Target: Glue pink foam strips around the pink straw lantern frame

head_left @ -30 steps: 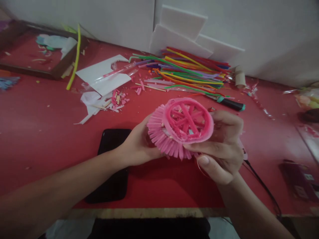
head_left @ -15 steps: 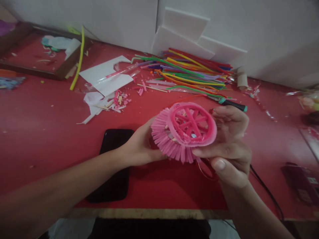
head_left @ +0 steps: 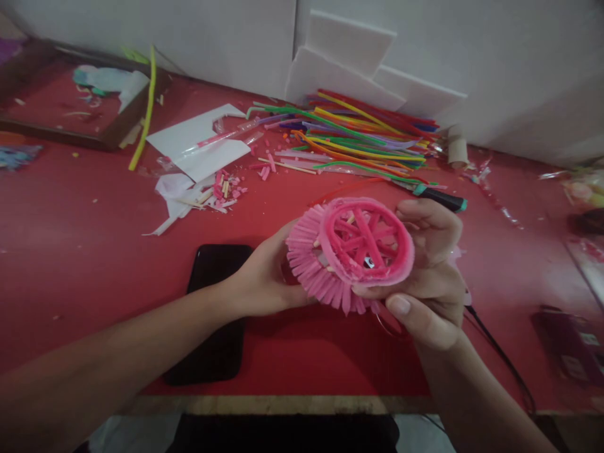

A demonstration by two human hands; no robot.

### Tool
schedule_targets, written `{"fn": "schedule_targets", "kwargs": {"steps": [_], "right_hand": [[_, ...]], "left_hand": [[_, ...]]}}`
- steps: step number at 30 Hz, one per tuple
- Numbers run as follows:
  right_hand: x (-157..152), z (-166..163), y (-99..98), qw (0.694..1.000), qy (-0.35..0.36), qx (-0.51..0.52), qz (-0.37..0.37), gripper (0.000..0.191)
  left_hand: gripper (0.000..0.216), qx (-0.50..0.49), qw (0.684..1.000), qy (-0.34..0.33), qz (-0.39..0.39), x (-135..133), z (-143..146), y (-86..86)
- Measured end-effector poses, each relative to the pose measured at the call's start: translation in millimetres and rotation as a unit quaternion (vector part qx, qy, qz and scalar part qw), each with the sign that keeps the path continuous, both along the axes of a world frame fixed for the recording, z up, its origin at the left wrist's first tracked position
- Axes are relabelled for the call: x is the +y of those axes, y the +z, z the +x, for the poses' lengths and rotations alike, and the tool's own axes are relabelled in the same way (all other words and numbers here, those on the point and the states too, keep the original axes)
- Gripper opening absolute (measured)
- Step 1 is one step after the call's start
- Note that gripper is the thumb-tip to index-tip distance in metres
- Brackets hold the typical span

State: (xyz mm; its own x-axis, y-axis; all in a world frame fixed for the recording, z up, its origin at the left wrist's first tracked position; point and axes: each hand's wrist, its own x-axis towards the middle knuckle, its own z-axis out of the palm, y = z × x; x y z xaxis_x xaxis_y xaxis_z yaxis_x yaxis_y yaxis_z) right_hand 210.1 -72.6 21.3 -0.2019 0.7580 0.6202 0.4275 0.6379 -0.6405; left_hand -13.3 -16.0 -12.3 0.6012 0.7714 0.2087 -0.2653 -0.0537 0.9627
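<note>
A pink fringed craft piece (head_left: 314, 277) is held up above the red table, its strips fanning out round the left and lower sides. My left hand (head_left: 268, 274) grips it from the left, with its fingers hidden behind the fringe. Over the fringe lies a pink pipe-cleaner ring (head_left: 407, 251) with crossing spokes; whether the two are joined I cannot tell. My right hand (head_left: 431, 277) is closed round the ring's right and lower rim, thumb below and curled fingers beside it. Part of a thin, shiny loop (head_left: 391, 327) shows under the right thumb.
A black phone (head_left: 212, 340) lies under my left forearm. Behind my hands are coloured pipe cleaners (head_left: 368, 132), a dark-handled tool (head_left: 441, 198), white paper (head_left: 198, 151) and pink scraps (head_left: 226, 189). White foam sheets (head_left: 349, 44) lean on the wall. A dark cable (head_left: 500, 352) runs at right.
My right hand has moved slightly left, closer in against the ring. The ring has shifted a little right and down, while my left hand stays almost in place.
</note>
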Motion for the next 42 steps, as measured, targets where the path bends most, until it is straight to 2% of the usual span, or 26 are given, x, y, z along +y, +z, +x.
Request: {"fn": "schedule_targets", "kwargs": {"steps": [7, 10, 12, 14, 16, 18, 22, 26, 30, 32, 37, 42], "right_hand": [[1, 1, -3.8, 1.0, 0.015, -0.004, 0.009, 0.021], [2, -2, -5.0, 0.993, 0.024, 0.105, -0.045, 0.02], [6, -5, -6.2, 0.965, -0.001, 0.249, -0.078, 0.023], [10, -7, -8.4, 0.924, -0.072, 0.361, -0.101, 0.021], [14, -9, -11.8, 0.894, -0.146, 0.403, -0.129, 0.014], [15, -12, -16.3, 0.881, -0.169, 0.399, -0.188, 0.011], [10, -22, -23.3, 0.892, -0.108, 0.34, -0.278, 0.021], [9, -31, -22.6, 0.923, -0.082, 0.271, -0.262, 0.016], [9, -32, -20.9, 0.944, -0.106, 0.205, -0.237, 0.013], [8, -31, -21.5, 0.948, -0.125, 0.189, -0.225, 0.013], [6, -31, -24.8, 0.952, -0.138, 0.175, -0.208, 0.013], [7, -32, -27.2, 0.961, -0.132, 0.168, -0.178, 0.007]], "left_hand": [[0.078, -0.023, 0.999, 0.013, 0.018, 1, 1, -5.9], [0.076, -0.031, 0.999, 0.014, -0.014, 1, 2, -5.9], [0.069, -0.033, 0.997, 0.02, -0.065, 2, 3, -3.5], [0.058, -0.042, 0.991, 0.031, -0.12, 2, 3, -0.2], [0.046, -0.051, 0.984, 0.039, -0.164, 3, 2, 2.4], [0.037, -0.057, 0.979, 0.043, -0.191, 3, 1, 3.8], [0.034, -0.053, 0.97, 0.066, -0.228, 3, 0, 3.9], [0.035, -0.06, 0.966, 0.042, -0.247, 4, 2, 3.3], [0.042, -0.067, 0.962, 0.038, -0.26, 5, 3, 0.6], [0.046, -0.075, 0.968, 0.031, -0.238, 4, 2, -1.0], [0.052, -0.075, 0.992, 0.002, -0.102, 0, -1, 0.0], [0.053, -0.078, 0.995, 0.039, -0.055, -2, 3, -4.4]]}}
